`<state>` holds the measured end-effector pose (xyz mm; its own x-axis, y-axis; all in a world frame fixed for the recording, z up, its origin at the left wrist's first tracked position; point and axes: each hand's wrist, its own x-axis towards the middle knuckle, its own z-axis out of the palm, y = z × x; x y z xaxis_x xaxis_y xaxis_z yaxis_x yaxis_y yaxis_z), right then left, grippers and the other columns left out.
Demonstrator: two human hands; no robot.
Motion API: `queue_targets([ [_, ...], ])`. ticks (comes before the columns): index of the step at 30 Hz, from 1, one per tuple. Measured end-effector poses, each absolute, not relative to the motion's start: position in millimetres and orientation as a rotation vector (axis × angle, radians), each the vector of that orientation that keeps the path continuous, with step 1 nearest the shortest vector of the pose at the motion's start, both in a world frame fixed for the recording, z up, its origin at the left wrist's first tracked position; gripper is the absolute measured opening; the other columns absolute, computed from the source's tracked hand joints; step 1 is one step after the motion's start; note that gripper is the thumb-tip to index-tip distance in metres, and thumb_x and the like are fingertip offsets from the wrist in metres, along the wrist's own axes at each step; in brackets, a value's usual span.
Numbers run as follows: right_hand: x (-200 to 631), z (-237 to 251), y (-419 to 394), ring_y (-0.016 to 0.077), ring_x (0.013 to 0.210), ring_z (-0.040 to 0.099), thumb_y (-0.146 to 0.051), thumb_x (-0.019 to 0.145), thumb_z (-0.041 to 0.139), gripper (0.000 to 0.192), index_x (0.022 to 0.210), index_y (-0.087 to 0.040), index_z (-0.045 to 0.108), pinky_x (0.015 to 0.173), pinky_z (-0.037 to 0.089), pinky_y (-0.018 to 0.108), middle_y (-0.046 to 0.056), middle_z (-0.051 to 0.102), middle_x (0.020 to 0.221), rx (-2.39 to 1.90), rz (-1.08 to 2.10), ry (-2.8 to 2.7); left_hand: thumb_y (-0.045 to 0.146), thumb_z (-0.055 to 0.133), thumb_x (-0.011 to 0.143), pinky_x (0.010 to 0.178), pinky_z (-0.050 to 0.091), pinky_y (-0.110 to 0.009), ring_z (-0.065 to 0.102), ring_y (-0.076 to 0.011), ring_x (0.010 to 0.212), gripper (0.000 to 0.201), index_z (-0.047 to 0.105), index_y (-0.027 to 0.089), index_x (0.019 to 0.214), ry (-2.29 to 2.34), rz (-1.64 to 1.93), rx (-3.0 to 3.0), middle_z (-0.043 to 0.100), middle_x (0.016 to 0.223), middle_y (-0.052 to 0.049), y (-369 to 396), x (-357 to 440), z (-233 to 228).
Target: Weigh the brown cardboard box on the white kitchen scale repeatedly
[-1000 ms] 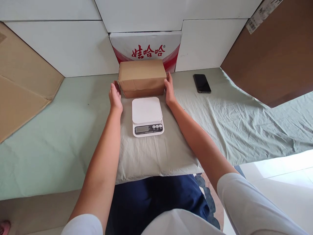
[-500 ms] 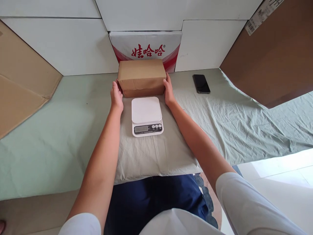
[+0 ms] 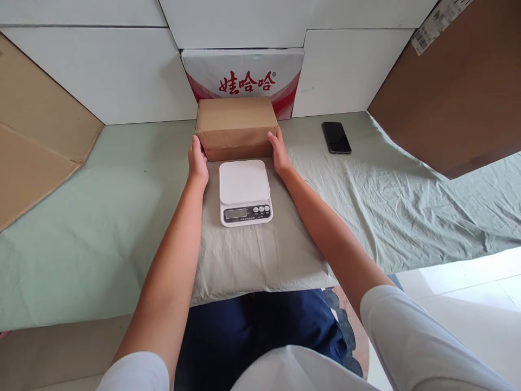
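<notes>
A closed brown cardboard box (image 3: 236,126) sits on the green sheet just behind a white kitchen scale (image 3: 245,191). My left hand (image 3: 197,161) presses against the box's front left corner, and my right hand (image 3: 278,150) against its front right corner, so the box is gripped between them. The scale rests on a pale grey pillow (image 3: 252,255), its platform bare and its display toward me.
A black phone (image 3: 336,137) lies on the sheet to the right. A red-and-white printed carton (image 3: 244,76) stands behind the box against white panels. Large cardboard pieces lean at the far left (image 3: 36,136) and upper right (image 3: 459,92).
Both hands have slid inward along the box's sides to its front corners. The box has barely moved.
</notes>
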<state>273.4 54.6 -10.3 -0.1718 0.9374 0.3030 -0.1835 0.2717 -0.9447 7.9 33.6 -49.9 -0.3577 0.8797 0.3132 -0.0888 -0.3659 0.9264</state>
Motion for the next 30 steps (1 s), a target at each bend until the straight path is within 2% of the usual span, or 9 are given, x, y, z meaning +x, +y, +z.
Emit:
queue_targets([
  [6, 273, -11, 57, 0.0251, 0.175, 0.042, -0.083, 0.087, 0.058, 0.101, 0.171, -0.03, 0.04, 0.15, 0.031, 0.042, 0.001, 0.051, 0.183, -0.784, 1.158, -1.366, 0.099, 0.052, 0.093, 0.139, 0.043, -0.051, 0.049, -0.0354, 0.169, 0.089, 0.076, 0.02, 0.126, 1.183, 1.786, 1.166, 0.072, 0.154, -0.019, 31, 10, -49],
  [9, 272, -11, 57, 0.0258, 0.175, 0.041, -0.086, 0.086, 0.057, 0.103, 0.171, -0.032, 0.039, 0.15, 0.031, 0.044, 0.0, 0.051, 0.183, -0.789, 1.163, -1.379, 0.099, 0.053, 0.092, 0.14, 0.041, -0.051, 0.048, -0.0348, 0.17, 0.089, 0.076, 0.021, 0.129, 1.177, 1.774, 1.154, 0.071, 0.156, -0.019, 30, 10, -48],
  [14, 271, -10, 60, 0.0302, 0.172, 0.045, -0.091, 0.078, 0.06, 0.112, 0.169, -0.027, 0.043, 0.149, 0.034, 0.046, 0.005, 0.052, 0.182, -0.784, 1.155, -1.375, 0.1, 0.062, 0.087, 0.142, 0.04, -0.048, 0.047, -0.0339, 0.171, 0.089, 0.078, 0.024, 0.129, 1.158, 1.761, 1.107, 0.07, 0.161, -0.017, 29, 9, -43],
  [17, 271, -6, 62, 0.0313, 0.173, 0.043, -0.099, 0.074, 0.057, 0.114, 0.167, -0.033, 0.045, 0.15, 0.032, 0.046, 0.001, 0.054, 0.18, -0.792, 1.124, -1.397, 0.101, 0.063, 0.085, 0.143, 0.039, -0.046, 0.044, -0.0334, 0.173, 0.09, 0.077, 0.024, 0.129, 1.16, 1.753, 1.093, 0.069, 0.163, -0.014, 29, 7, -37],
  [20, 270, 2, 60, 0.0326, 0.176, 0.037, -0.104, 0.072, 0.056, 0.118, 0.167, -0.035, 0.043, 0.152, 0.028, 0.046, -0.001, 0.052, 0.181, -0.786, 1.117, -1.425, 0.098, 0.057, 0.093, 0.142, 0.039, -0.042, 0.044, -0.0286, 0.172, 0.087, 0.075, 0.023, 0.134, 1.161, 1.75, 1.115, 0.068, 0.165, -0.011, 27, 2, -26],
  [23, 270, 15, 52, 0.0313, 0.18, 0.031, -0.101, 0.08, 0.055, 0.112, 0.17, -0.038, 0.037, 0.152, 0.026, 0.049, -0.002, 0.046, 0.185, -0.746, 1.144, -1.456, 0.091, 0.045, 0.106, 0.14, 0.038, -0.039, 0.049, -0.0232, 0.168, 0.083, 0.071, 0.021, 0.143, 1.16, 1.739, 1.155, 0.068, 0.165, -0.01, 14, -4, -8],
  [25, 272, 24, 42, 0.0301, 0.181, 0.029, -0.096, 0.085, 0.057, 0.106, 0.171, -0.039, 0.036, 0.152, 0.027, 0.049, -0.004, 0.043, 0.187, -0.703, 1.163, -1.472, 0.088, 0.043, 0.108, 0.141, 0.036, -0.041, 0.053, -0.024, 0.165, 0.084, 0.068, 0.018, 0.146, 1.138, 1.733, 1.199, 0.067, 0.166, -0.012, -2, -5, 4],
  [28, 280, 34, 18, 0.0292, 0.182, 0.027, -0.091, 0.086, 0.061, 0.103, 0.172, -0.039, 0.036, 0.153, 0.026, 0.049, -0.005, 0.039, 0.189, -0.646, 1.181, -1.495, 0.097, 0.057, 0.095, 0.139, 0.039, -0.045, 0.056, -0.0313, 0.162, 0.092, 0.07, 0.018, 0.14, 1.086, 1.77, 1.273, 0.069, 0.163, -0.016, -39, -1, 18],
  [30, 288, 36, -7, 0.0288, 0.183, 0.024, -0.089, 0.088, 0.063, 0.101, 0.172, -0.04, 0.036, 0.154, 0.024, 0.049, -0.006, 0.038, 0.189, -0.628, 1.166, -1.513, 0.101, 0.068, 0.083, 0.137, 0.043, -0.046, 0.058, -0.0354, 0.159, 0.095, 0.074, 0.021, 0.134, 1.063, 1.798, 1.315, 0.072, 0.159, -0.015, -69, 6, 22],
])
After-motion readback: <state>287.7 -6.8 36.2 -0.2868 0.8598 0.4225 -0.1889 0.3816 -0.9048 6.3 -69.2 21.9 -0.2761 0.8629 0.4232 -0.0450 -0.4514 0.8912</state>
